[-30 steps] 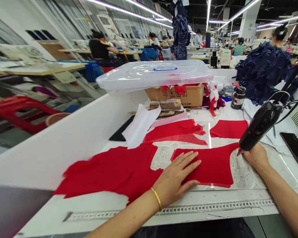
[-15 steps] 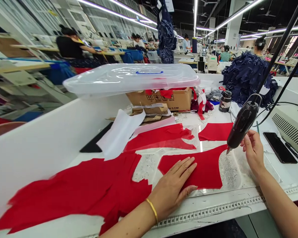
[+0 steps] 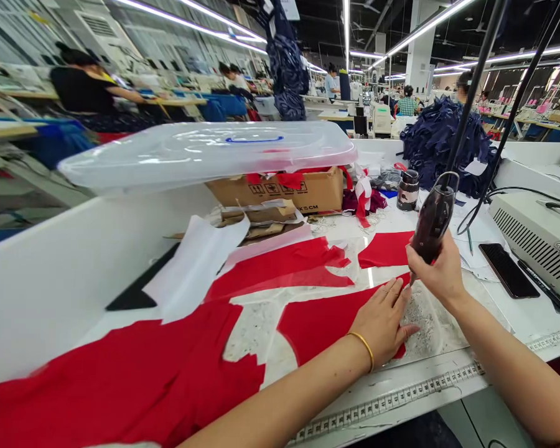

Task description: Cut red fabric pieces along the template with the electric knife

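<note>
A cut piece of red fabric (image 3: 326, 320) lies flat on the clear sheet over the table. My left hand (image 3: 383, 314) rests on its right part, fingers stretched out and palm down, hiding some of that edge. My right hand (image 3: 441, 270) is closed around a black corded hand tool (image 3: 433, 221) with a narrow pointed tip. That tip points down at the fabric's upper right corner, close to my left fingertips; whether it touches cannot be made out. Behind is a smaller red piece (image 3: 383, 249). A large heap of red fabric (image 3: 135, 367) spreads at the left.
A clear plastic lid (image 3: 205, 152) overhangs a cardboard box (image 3: 320, 193). A jar (image 3: 407, 190), a phone (image 3: 508, 269) and a grey vented machine (image 3: 536, 233) stand right. A measuring tape (image 3: 378, 406) runs along the front edge. Navy strips (image 3: 443, 137) pile behind; co-workers sit farther back.
My right hand has taken hold of the hanging tool and brought its tip to the fabric's corner. My left hand has slid right across the red piece, uncovering its curved left edge.
</note>
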Motion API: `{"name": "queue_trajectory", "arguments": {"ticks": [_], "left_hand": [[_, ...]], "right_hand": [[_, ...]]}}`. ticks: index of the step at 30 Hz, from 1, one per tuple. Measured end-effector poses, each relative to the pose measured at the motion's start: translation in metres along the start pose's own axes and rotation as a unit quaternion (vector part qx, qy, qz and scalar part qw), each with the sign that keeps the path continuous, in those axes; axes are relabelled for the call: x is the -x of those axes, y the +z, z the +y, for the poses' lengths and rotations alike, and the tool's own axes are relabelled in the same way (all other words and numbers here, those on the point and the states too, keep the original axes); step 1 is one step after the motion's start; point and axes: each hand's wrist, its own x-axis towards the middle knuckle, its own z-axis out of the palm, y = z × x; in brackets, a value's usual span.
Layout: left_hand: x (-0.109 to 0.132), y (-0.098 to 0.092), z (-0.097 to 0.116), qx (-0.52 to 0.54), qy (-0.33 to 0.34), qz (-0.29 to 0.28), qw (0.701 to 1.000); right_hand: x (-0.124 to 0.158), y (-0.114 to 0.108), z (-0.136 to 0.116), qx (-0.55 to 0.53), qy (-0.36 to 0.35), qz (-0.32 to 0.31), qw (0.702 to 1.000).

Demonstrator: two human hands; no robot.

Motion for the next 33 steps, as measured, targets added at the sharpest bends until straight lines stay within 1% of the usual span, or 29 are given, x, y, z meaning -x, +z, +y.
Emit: {"name": "queue_trajectory", "arguments": {"ticks": [2,5,8,11,14,20,28,33], "left_hand": [[-0.006,0.001,0.002,-0.002,-0.002,-0.005,1.0],[-0.012,0.006,0.001,-0.011,0.012,0.007,1.0],[-0.014,0.012,-0.003,-0.016,0.03,0.019,0.999],[-0.013,0.015,-0.007,-0.01,0.054,0.042,0.998],[-0.011,0.017,-0.011,-0.011,0.071,0.061,0.996],[-0.006,0.018,-0.017,-0.018,0.087,0.062,0.994],[-0.003,0.019,-0.02,-0.042,0.088,0.081,0.992],[-0.003,0.02,-0.02,-0.047,0.087,0.081,0.992]], "right_hand": [[-0.01,-0.003,0.006,-0.028,0.001,0.028,0.999],[-0.019,-0.004,0.018,-0.054,0.009,0.057,0.997],[-0.022,-0.001,0.032,-0.049,-0.002,0.097,0.994],[-0.023,0.0,0.043,-0.042,-0.01,0.121,0.992],[-0.023,0.0,0.049,-0.031,-0.014,0.131,0.991],[-0.022,0.002,0.051,-0.021,-0.024,0.138,0.99],[-0.02,0.002,0.047,-0.034,-0.021,0.126,0.991],[-0.02,0.003,0.048,-0.033,-0.022,0.135,0.99]]}}
